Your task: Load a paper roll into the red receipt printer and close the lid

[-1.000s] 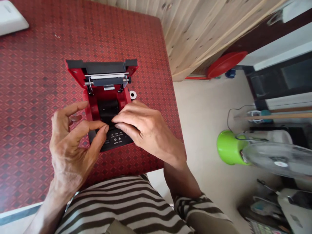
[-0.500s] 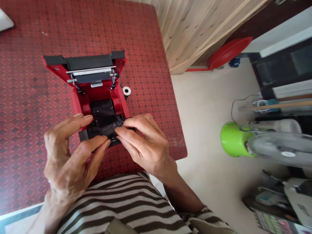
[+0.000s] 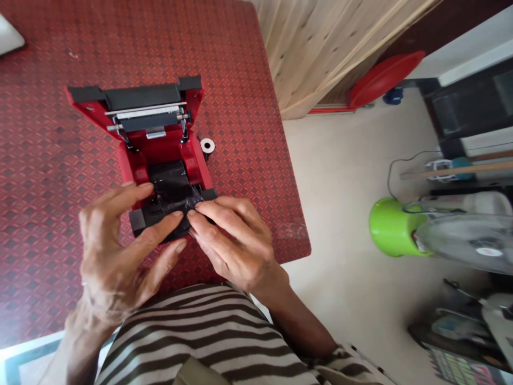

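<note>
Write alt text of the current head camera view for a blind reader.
A person's left hand and right hand, fingertips close together, work at the front of an open red-and-black device with black film inside, on a red patterned table. A small roll with a white end sits just right of the device.

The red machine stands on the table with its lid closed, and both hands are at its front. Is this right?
Not quite: the lid is open, raised at the back, as the head view shows. The red machine does stand on the table, with the left hand and right hand at its front.
</note>
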The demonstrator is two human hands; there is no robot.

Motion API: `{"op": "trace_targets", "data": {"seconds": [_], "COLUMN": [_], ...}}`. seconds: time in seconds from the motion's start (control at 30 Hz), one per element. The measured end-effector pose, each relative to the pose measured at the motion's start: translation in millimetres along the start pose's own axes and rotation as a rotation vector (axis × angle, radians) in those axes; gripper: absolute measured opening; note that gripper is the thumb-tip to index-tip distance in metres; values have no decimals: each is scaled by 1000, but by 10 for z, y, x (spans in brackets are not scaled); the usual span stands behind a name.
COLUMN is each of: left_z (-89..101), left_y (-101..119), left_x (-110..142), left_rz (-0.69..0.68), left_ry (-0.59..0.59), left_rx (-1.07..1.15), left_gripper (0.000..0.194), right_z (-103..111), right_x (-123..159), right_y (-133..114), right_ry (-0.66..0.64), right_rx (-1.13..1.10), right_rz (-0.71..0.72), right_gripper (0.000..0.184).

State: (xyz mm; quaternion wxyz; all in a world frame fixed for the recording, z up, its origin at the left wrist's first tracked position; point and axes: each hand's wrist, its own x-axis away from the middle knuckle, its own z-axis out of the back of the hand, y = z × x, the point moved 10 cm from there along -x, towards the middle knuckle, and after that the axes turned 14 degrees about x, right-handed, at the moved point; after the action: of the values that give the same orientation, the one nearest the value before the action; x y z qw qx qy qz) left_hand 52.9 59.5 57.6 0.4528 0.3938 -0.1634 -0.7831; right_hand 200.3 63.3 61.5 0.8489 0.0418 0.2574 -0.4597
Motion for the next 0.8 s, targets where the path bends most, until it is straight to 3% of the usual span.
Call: {"op": "trace_targets", "data": {"seconds": [0.13,0.27,0.43,0.57,0.67,0.8], "left_z": [-62,77,555,891,915,718], "left_y": [45,-21,-358,-527,-599,-715], "left_x": [-1,7,-83,-275,-462,-794], "left_rz": [-10,35,136,165,217,272], "left_ry": [-52,-15,188,335,341,303], "left_rx": [-2,46,-4,-65,-84,84], "left_gripper": [53,45,47,32,30,47], "right_z": [13,21,22,33,44,39], "right_x": [42,40,45,76,93,103], "right_y": [-7,-5,-2,10,1,-2], "right_ry": [41,70,65,75,90,97], "right_rx": [-10,-30,-26,-17,8,21], "right_rz": [-8,0,-4,-31,-31,-33], "right_gripper": [19,22,27,29,26,24]}}
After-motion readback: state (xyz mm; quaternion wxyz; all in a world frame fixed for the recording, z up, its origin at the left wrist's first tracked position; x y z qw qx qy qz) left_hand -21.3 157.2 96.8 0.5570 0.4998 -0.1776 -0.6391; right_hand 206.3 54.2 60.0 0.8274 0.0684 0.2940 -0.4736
